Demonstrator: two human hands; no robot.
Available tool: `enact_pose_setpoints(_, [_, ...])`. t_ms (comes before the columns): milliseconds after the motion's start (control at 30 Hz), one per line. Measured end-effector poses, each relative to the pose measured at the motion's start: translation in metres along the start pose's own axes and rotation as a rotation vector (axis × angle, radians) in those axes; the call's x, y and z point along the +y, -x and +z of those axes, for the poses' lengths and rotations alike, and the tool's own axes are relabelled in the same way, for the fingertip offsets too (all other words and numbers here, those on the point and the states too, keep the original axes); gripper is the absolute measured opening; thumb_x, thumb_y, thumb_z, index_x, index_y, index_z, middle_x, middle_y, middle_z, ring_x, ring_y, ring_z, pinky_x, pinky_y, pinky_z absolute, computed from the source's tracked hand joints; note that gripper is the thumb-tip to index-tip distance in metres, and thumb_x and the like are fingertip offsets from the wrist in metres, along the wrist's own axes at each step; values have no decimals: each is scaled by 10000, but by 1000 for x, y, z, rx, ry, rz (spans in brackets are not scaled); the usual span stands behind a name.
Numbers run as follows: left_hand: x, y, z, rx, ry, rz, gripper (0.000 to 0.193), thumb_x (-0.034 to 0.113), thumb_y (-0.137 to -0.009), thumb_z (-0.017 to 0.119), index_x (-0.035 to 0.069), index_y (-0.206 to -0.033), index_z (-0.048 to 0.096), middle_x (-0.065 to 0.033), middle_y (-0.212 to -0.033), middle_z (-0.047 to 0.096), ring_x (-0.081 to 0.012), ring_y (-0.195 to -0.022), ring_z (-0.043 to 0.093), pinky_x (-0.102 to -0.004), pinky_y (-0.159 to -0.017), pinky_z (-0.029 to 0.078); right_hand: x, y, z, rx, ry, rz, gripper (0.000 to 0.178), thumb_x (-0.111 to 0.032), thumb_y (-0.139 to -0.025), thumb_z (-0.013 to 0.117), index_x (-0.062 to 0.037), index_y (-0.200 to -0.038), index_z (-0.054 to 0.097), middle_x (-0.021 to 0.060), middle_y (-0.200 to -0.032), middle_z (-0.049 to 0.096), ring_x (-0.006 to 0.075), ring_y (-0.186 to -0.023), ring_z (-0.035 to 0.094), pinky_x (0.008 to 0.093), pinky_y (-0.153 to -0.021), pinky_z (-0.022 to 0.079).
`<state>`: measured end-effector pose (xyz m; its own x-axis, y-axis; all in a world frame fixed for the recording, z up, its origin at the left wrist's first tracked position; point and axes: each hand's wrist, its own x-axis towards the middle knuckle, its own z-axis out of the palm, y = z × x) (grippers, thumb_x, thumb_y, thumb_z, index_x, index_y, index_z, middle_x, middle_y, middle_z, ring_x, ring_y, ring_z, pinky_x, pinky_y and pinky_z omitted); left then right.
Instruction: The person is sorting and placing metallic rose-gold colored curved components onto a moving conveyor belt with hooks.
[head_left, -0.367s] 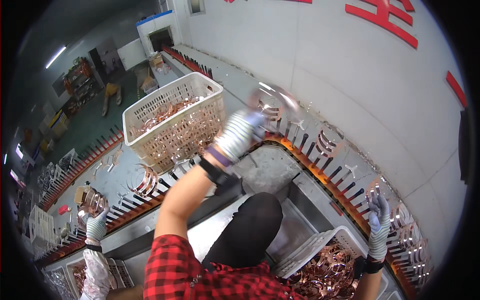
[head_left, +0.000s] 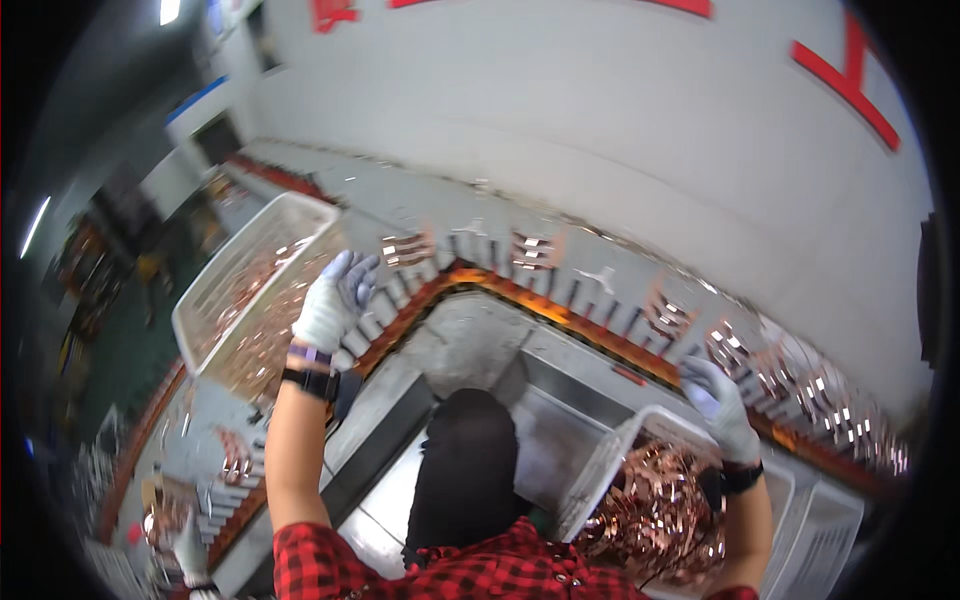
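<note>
My left hand [head_left: 338,298], in a white glove with grey fingertips, is raised beside the large basket. Its fingers are loosely bent and apart, with nothing visible in them. Just right of it, a stack of shiny copper-coloured rings [head_left: 405,250] stands by the conveyor. My right hand [head_left: 720,408], gloved alike, is over the conveyor's edge, above the near basket; it looks open and empty, though blurred. Closest to it are a stack of copper-coloured rings [head_left: 668,315] and another ring stack [head_left: 728,345].
A conveyor [head_left: 560,308] with upright dark pegs curves round me. A large white basket [head_left: 185,335] of copper-coloured parts stands at left, a white basket [head_left: 590,490] of them at my right. A co-worker's gloved hand [head_left: 188,550] touches parts at lower left. A white wall [head_left: 520,100] rises behind.
The view has turned right. My left hand has let go of a shiny ring-shaped piece and drawn back toward the large basket. My right hand has come away from a ring stack.
</note>
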<state>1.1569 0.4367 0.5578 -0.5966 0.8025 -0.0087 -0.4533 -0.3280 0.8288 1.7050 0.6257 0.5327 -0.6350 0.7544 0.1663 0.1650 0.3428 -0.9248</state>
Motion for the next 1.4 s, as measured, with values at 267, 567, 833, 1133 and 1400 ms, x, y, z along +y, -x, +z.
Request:
enact_pose_setpoints(267, [-130,36,201,-678,-287,-287,576,356,-952,612,16,-1392,462,-195,-1342,555,-240,-1048,635,-361,-898,526,64,28,-11,-168,174,233,471,-248,-930,635,24,-1305,549,177,-1210,635,249,-1138,605,361,-989,474])
enact_pose_setpoints(567, [-319,-20,269,-980,-434,-431,893,494,-870,696,91,-1527,245,-213,-1548,274,-381,-1417,297,-565,-1093,343,224,100,-107,423,875,561,373,-347,-883,585,-67,-1108,686,190,-1087,673,372,-1066,621,461,-952,465])
enact_pose_setpoints(833, [-390,-78,304,-445,-200,-666,454,466,-860,720,143,-1137,562,-90,-1024,636,-221,-923,619,-396,-766,501,248,131,-137,479,1179,942,371,-398,-896,488,-132,-962,739,148,-1017,709,324,-1018,652,455,-933,466])
enact_pose_setpoints(1133, [-329,-84,287,-326,-538,81,549,91,-877,647,-73,-1359,442,-196,-1308,561,-258,-1168,563,-338,-1006,440,226,99,-121,367,1084,1024,412,-436,-925,449,-183,-1087,730,121,-1140,698,305,-1113,630,465,-995,416])
enact_pose_setpoints(1400, [-268,-5,320,-535,-421,561,497,-37,-875,561,-11,-1368,504,-141,-1216,629,-170,-1059,609,-298,-916,492,226,103,-125,369,1066,1030,427,-453,-927,452,-167,-1060,740,126,-1113,705,301,-1097,641,447,-977,441])
